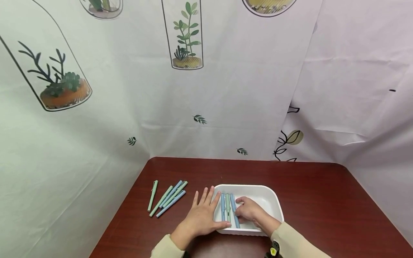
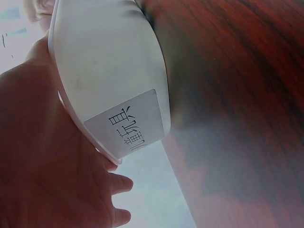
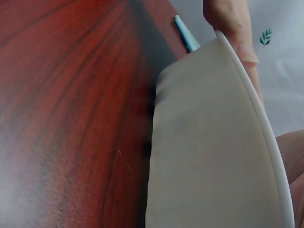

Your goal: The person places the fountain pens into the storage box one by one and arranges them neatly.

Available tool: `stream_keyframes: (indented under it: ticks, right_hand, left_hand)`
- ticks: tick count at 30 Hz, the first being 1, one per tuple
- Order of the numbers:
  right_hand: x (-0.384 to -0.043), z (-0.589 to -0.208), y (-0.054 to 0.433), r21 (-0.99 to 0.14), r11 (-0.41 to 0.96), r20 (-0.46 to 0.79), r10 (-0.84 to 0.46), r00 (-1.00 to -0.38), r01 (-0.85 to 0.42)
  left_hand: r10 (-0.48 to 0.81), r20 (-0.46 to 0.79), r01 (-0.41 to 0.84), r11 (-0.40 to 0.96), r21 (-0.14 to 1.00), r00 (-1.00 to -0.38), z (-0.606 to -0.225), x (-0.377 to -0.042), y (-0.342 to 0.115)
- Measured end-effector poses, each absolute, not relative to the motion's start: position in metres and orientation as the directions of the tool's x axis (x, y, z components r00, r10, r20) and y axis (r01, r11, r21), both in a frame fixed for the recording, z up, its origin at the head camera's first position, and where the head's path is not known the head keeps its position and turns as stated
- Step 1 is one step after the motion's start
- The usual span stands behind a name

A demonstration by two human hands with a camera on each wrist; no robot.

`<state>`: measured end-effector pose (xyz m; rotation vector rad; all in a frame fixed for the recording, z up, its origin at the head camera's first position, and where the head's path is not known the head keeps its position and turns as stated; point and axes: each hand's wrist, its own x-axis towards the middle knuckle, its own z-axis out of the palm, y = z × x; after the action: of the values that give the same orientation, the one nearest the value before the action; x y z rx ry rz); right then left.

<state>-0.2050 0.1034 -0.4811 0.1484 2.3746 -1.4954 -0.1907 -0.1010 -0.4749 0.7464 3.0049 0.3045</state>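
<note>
On the desk [image 1: 316,208], a blue pen [image 1: 233,204] is likely being aligned in the tray [image 1: 264,199], right hand [image 1: 252,211] pinching, left hand [image 1: 202,215] spread, release called for next.

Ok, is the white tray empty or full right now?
Partly filled: the head view shows three pens in the white tray, and bare tray floor beyond the right hand.
</note>
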Motion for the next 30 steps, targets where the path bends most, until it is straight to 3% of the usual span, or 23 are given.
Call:
stream_keyframes:
  ticks: [11, 30]
  right_hand:
    - [-0.2062, -0.4772, 0.1019, -0.823, 0.505, -0.348, -0.088, -0.933, 0.259]
    - [-0.2027, -0.4778, 0.1073, -0.846, 0.461, -0.341, -0.082, -0.936, 0.268]
  left_hand:
    - [0.477, 0.032, 0.474, 0.860, 0.190, -0.878, -0.4760, -0.1900, -0.1007]
    - [0.470, 0.032, 0.467, 0.863, 0.194, -0.882, -0.4743, -0.1899, -0.1010]
